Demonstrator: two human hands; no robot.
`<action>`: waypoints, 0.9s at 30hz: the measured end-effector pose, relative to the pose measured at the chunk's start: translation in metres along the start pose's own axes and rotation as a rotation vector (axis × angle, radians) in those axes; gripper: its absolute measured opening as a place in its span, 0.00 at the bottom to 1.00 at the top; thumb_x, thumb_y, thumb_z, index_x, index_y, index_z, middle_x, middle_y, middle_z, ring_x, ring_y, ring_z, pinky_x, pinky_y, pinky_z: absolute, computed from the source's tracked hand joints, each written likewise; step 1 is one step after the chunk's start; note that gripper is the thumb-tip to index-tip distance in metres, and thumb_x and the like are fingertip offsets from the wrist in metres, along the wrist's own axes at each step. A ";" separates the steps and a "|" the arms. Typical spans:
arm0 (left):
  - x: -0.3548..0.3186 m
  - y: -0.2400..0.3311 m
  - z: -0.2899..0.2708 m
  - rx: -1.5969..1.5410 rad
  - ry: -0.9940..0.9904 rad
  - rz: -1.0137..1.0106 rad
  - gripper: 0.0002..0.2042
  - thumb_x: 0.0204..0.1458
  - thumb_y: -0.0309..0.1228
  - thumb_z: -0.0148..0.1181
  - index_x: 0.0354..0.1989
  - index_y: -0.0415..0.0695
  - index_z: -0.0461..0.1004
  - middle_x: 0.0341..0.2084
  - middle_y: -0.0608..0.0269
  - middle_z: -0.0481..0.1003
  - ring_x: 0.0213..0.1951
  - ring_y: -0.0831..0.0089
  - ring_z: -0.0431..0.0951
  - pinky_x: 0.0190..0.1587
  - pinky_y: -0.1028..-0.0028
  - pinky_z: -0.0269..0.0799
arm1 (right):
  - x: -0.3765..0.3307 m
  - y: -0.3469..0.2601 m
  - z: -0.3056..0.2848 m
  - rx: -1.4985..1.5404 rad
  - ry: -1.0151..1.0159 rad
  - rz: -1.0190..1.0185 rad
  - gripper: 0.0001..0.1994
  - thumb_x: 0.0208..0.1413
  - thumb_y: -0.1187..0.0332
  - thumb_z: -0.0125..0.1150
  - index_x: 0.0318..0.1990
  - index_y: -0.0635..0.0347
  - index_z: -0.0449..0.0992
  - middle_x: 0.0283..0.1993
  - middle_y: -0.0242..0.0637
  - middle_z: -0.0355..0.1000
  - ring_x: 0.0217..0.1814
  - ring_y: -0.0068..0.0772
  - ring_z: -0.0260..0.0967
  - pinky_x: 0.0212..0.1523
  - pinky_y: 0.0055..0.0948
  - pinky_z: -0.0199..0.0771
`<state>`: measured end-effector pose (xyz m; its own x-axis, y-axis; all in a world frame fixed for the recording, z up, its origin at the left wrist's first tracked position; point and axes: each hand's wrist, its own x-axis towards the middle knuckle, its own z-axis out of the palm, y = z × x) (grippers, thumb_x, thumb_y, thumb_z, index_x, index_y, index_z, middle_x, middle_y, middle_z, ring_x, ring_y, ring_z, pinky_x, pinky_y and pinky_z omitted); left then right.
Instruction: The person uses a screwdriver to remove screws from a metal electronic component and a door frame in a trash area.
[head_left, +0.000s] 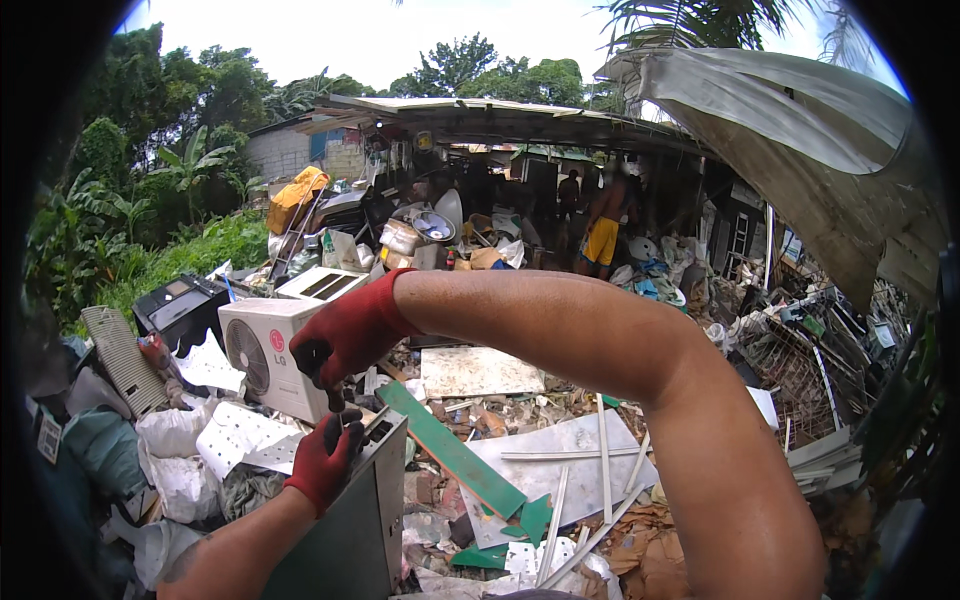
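Both hands wear red gloves with dark fingers. My right hand (350, 335), its arm bent across the view, is closed with its fingers pointing down. Just below it, my left hand (328, 462) is closed too, thumb and fingers pinched upward. A thin, short piece seems to run between them, too small and covered to name. They meet over the top corner of a grey metal appliance cabinet (345, 520), which has slots along its upper edge. Behind the hands stands a white air conditioner outdoor unit (290, 375) with a round fan grille.
Scrap covers the ground. To the right lie a green board (450, 445), a pale sheet (590, 450) and several white strips (605, 460). White sacks (180, 440) and a perforated white panel (245, 440) are at left. A person in yellow shorts (601, 240) stands under the shed roof.
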<state>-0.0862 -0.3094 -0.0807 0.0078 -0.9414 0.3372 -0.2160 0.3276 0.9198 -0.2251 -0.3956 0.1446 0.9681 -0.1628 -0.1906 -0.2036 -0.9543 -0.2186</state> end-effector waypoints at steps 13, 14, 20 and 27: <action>0.021 0.042 -0.022 -0.149 -0.092 0.153 0.20 0.67 0.38 0.53 0.63 0.41 0.68 0.52 0.60 0.75 0.52 0.70 0.76 0.58 0.67 0.71 | -0.005 -0.013 -0.010 -0.348 -0.106 0.422 0.27 0.62 0.46 0.53 0.54 0.61 0.77 0.49 0.51 0.78 0.51 0.52 0.77 0.51 0.45 0.74; 0.027 0.044 -0.017 -0.218 -0.119 0.098 0.20 0.67 0.36 0.55 0.63 0.40 0.68 0.53 0.62 0.76 0.53 0.71 0.77 0.58 0.68 0.71 | -0.009 -0.003 -0.005 -0.251 -0.076 0.427 0.26 0.62 0.46 0.53 0.53 0.62 0.77 0.49 0.52 0.78 0.51 0.53 0.77 0.52 0.45 0.74; 0.025 0.039 -0.023 -0.298 -0.172 0.044 0.17 0.65 0.24 0.53 0.61 0.37 0.69 0.51 0.57 0.79 0.53 0.70 0.79 0.60 0.70 0.70 | -0.013 -0.014 -0.001 -0.159 0.018 0.085 0.20 0.59 0.57 0.62 0.52 0.61 0.75 0.48 0.48 0.78 0.53 0.45 0.76 0.54 0.40 0.73; 0.026 0.047 -0.011 -0.211 -0.049 0.006 0.11 0.63 0.28 0.58 0.51 0.40 0.76 0.43 0.63 0.82 0.46 0.77 0.80 0.53 0.73 0.72 | -0.009 0.006 0.022 -0.039 0.317 -0.053 0.12 0.55 0.68 0.66 0.45 0.62 0.76 0.45 0.43 0.75 0.47 0.37 0.76 0.51 0.34 0.75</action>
<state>-0.0856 -0.3177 -0.0265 -0.0411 -0.9404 0.3377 -0.0070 0.3383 0.9410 -0.2382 -0.3945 0.1236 0.9758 -0.1767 0.1286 -0.1518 -0.9715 -0.1823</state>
